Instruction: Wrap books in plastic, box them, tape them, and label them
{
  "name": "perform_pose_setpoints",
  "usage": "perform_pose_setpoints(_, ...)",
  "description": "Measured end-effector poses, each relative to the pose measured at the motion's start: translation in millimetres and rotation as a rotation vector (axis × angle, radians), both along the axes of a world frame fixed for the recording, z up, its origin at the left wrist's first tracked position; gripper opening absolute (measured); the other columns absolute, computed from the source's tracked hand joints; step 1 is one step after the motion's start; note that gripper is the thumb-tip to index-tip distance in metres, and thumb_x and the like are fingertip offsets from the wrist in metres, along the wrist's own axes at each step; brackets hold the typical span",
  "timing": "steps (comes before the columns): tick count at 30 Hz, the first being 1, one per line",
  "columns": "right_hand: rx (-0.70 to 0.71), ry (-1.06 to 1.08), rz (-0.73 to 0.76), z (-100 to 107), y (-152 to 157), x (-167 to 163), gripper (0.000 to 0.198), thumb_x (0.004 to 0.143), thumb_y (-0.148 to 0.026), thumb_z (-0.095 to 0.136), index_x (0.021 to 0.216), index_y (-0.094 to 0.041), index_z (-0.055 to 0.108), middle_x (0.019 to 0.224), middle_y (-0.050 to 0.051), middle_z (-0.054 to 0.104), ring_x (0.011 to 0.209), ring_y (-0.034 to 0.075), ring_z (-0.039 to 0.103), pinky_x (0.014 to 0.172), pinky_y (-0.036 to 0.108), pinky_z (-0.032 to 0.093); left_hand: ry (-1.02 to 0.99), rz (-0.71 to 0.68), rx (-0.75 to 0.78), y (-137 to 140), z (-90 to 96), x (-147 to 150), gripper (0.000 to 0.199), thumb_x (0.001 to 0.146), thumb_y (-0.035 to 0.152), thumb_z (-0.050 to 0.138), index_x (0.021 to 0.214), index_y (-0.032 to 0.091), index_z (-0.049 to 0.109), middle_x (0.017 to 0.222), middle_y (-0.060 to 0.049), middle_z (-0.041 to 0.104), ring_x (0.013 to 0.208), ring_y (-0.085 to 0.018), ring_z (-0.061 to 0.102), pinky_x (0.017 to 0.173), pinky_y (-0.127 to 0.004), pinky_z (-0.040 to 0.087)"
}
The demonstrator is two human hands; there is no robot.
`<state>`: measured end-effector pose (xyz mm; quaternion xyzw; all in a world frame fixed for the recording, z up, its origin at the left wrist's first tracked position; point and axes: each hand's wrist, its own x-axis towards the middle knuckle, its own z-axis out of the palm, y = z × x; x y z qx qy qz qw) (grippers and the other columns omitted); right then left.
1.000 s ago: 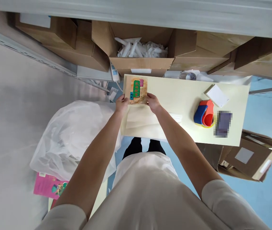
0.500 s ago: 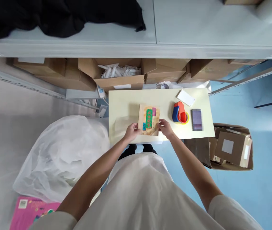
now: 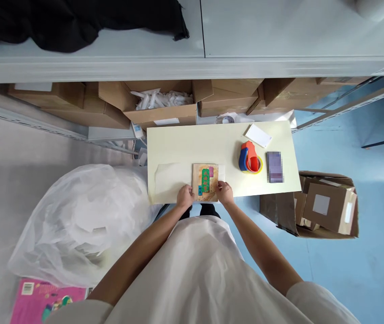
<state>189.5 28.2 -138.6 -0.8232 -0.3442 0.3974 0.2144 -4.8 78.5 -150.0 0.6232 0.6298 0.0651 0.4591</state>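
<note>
A tan book (image 3: 205,182) with a green title block and red characters lies near the front edge of the small cream table. My left hand (image 3: 185,196) is closed on its left edge, near the lower corner. On the opposite side, my right hand (image 3: 224,192) pinches the lower right edge. Beneath the book is a thin pale sheet (image 3: 171,177), spreading out mostly to the left; its exact material is hard to tell. Right of the book stands a red and blue tape dispenser (image 3: 250,157) with a yellow-edged roll.
On the cream table (image 3: 178,139) also lie a white card-like item (image 3: 258,135) and a blurred purple packet (image 3: 274,167). A large translucent bag (image 3: 87,220) sits to the left. An open carton (image 3: 327,204) of boxes stands at right. Shelves with cartons run along the back.
Both hands have brought the book down and toward me, onto the pale sheet at the table's front edge. The whole view has shifted slightly.
</note>
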Motion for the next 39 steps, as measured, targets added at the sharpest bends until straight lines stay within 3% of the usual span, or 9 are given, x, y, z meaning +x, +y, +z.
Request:
perform_pose_setpoints(5, 0.108, -0.072, 0.076, 2, -11, -15, 0.053, 0.077, -0.023, 0.055, 0.129, -0.017, 0.050, 0.127, 0.013, 0.058, 0.119, 0.026, 0.055, 0.100, 0.041, 0.045, -0.057, -0.050, 0.113, -13, 6.5, 9, 0.053, 0.069, 0.014, 0.063, 0.121, 0.017, 0.053, 0.128, -0.014, 0.055, 0.126, -0.028, 0.048, 0.106, -0.043, 0.040)
perform_pose_setpoints(10, 0.017, -0.055, 0.092, 3, -7, -28, 0.066, 0.076, -0.026, 0.057, 0.138, -0.019, 0.037, 0.127, 0.011, 0.060, 0.116, 0.026, 0.058, 0.097, 0.039, 0.048, -0.125, -0.177, 0.116, -26, 1.4, 21, 0.057, 0.072, 0.010, 0.058, 0.127, 0.011, 0.045, 0.139, -0.021, 0.043, 0.140, -0.031, 0.030, 0.110, -0.043, 0.036)
perform_pose_setpoints(14, -0.001, -0.073, 0.095, 5, 2, -25, 0.065, 0.076, -0.026, 0.059, 0.137, -0.021, 0.037, 0.117, 0.009, 0.066, 0.108, 0.025, 0.063, 0.091, 0.035, 0.051, -0.090, -0.147, 0.115, -25, -2.9, 29, 0.062, 0.071, 0.009, 0.058, 0.131, 0.010, 0.040, 0.146, -0.023, 0.034, 0.142, -0.034, 0.025, 0.111, -0.046, 0.034)
perform_pose_setpoints(18, 0.024, -0.056, 0.108, 3, 3, -12, 0.058, 0.078, -0.023, 0.054, 0.134, -0.019, 0.038, 0.115, 0.010, 0.065, 0.103, 0.024, 0.064, 0.088, 0.036, 0.052, -0.065, -0.151, 0.139, -22, -0.7, 31, 0.058, 0.074, 0.011, 0.056, 0.130, 0.012, 0.040, 0.146, -0.021, 0.035, 0.142, -0.032, 0.024, 0.111, -0.047, 0.035)
perform_pose_setpoints(21, 0.100, -0.150, 0.033, -1, 2, -3, 0.052, 0.079, -0.022, 0.050, 0.130, -0.015, 0.042, 0.127, 0.017, 0.055, 0.119, 0.027, 0.053, 0.099, 0.042, 0.045, -0.051, -0.174, 0.162, -23, 3.2, 27, 0.053, 0.078, 0.015, 0.055, 0.129, 0.014, 0.043, 0.144, -0.019, 0.039, 0.142, -0.031, 0.026, 0.111, -0.045, 0.036)
perform_pose_setpoints(24, 0.095, -0.221, -0.054, -6, 7, 0, 0.061, 0.076, -0.025, 0.055, 0.133, -0.012, 0.039, 0.137, 0.021, 0.044, 0.130, 0.031, 0.041, 0.107, 0.049, 0.035, -0.035, -0.174, 0.177, -22, 5.4, 25, 0.052, 0.078, 0.016, 0.056, 0.128, 0.016, 0.044, 0.145, -0.018, 0.038, 0.141, -0.031, 0.028, 0.111, -0.047, 0.035)
perform_pose_setpoints(29, -0.034, -0.006, -0.195, -6, 29, 1, 0.076, 0.072, -0.027, 0.059, 0.139, -0.014, 0.028, 0.131, 0.020, 0.049, 0.105, 0.026, 0.060, 0.090, 0.039, 0.048, -0.041, -0.183, 0.178, -18, 6.0, 25, 0.049, 0.076, 0.015, 0.057, 0.125, 0.018, 0.048, 0.142, -0.016, 0.042, 0.138, -0.030, 0.034, 0.110, -0.048, 0.037)
perform_pose_setpoints(34, -0.178, -0.031, -0.132, 1, 44, 10, 0.045, 0.068, -0.032, 0.064, 0.111, -0.023, 0.054, 0.100, 0.007, 0.066, 0.097, 0.028, 0.061, 0.090, 0.045, 0.044, 0.003, -0.205, 0.196, -18, 8.2, 25, 0.045, 0.079, 0.017, 0.055, 0.123, 0.015, 0.049, 0.140, -0.019, 0.042, 0.137, -0.032, 0.033, 0.109, -0.048, 0.036)
perform_pose_setpoints(39, -0.111, 0.002, -0.043, 3, 43, 16, 0.024, 0.068, -0.030, 0.063, 0.089, -0.023, 0.053, 0.089, 0.004, 0.066, 0.085, 0.023, 0.062, 0.076, 0.036, 0.048, 0.023, -0.199, 0.197, -18, 10.1, 25, 0.044, 0.078, 0.017, 0.056, 0.121, 0.017, 0.051, 0.133, -0.017, 0.051, 0.136, -0.032, 0.036, 0.108, -0.049, 0.036)
